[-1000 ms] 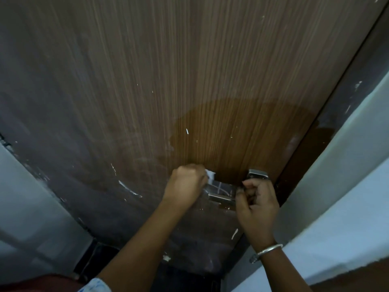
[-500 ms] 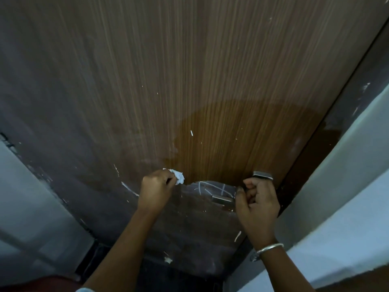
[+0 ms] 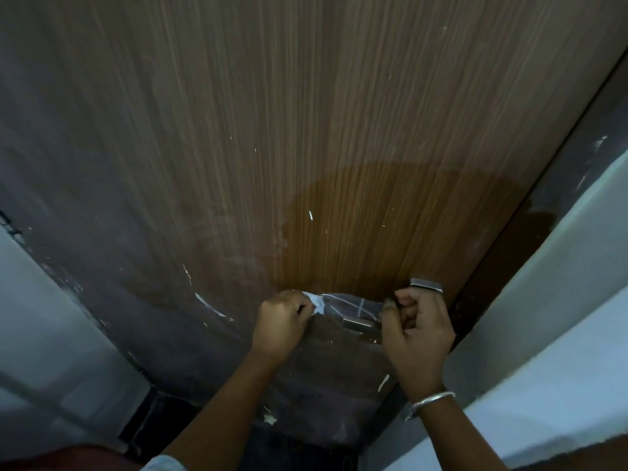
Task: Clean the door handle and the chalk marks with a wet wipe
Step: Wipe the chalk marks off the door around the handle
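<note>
I face a brown wooden door (image 3: 339, 130) from close up. My left hand (image 3: 283, 322) is fisted around a crumpled white wet wipe (image 3: 315, 301), which is pressed on the door at the left end of white chalk lines (image 3: 353, 305). A silver door handle (image 3: 360, 323) sticks out just below those lines. My right hand (image 3: 416, 329) grips the handle's right part, with its fingers curled. Another silver metal piece (image 3: 426, 284) shows above that hand. A further chalk streak (image 3: 209, 304) lies to the left of my left hand.
A darker wet patch (image 3: 390, 226) spreads on the door above the handle. The dark door frame (image 3: 550, 185) and a pale wall (image 3: 560, 300) run along the right. A grey wall (image 3: 40, 317) is at the left. Small white flecks dot the door's lower part.
My left hand swept the wipe left off the handle area, then came back right to the chalk lines' left end. My right hand has stayed on the handle.
</note>
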### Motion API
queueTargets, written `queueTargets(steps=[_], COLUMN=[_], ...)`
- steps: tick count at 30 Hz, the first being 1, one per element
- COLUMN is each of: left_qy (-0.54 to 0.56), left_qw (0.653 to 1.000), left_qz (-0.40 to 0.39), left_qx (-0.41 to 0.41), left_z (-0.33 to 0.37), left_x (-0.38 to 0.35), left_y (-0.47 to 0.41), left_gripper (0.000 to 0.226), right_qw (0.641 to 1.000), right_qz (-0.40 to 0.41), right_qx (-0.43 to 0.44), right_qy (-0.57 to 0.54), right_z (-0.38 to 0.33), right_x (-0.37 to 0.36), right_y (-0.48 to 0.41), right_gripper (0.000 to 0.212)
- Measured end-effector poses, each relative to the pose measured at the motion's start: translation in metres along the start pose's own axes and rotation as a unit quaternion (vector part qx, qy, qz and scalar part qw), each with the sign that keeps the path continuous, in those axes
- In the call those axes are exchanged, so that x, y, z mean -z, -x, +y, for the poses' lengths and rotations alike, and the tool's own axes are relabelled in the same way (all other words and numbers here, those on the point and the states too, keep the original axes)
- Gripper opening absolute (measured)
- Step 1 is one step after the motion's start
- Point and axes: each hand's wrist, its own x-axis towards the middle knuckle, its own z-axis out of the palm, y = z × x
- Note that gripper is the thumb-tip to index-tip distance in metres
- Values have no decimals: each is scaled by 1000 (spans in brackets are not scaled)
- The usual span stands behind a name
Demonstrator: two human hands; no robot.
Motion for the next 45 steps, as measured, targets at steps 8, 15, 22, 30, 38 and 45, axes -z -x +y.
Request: queueTargets(steps=[8, 15, 22, 30, 38, 45], left_qy=[60, 187, 310, 327, 132, -79], left_qw=[998, 981, 945, 909, 978, 979], left_qz=[-8, 41, 42, -144, -164, -187], left_qx=[-27, -12, 100, 212, 7, -20], left_z=[21, 47, 58, 76, 60, 50], left_x=[-22, -46, -56, -66, -70, -73], left_y=[0, 3, 27, 42, 46, 40], left_gripper=[6, 6, 36, 12, 25, 46], right_qw=[1000, 1000, 1000, 1000, 999, 999], right_qz=[1, -9, -18, -8, -14, -32], right_qx=[-1, -8, -8, -2, 18, 19], right_qy=[-21, -12, 6, 11, 31, 36], right_z=[-5, -5, -3, -1, 0, 3], right_x=[4, 4, 4, 2, 0, 2], right_y=[-1, 1, 2, 3, 4, 5], right_gripper=[15, 14, 13, 12, 12, 15])
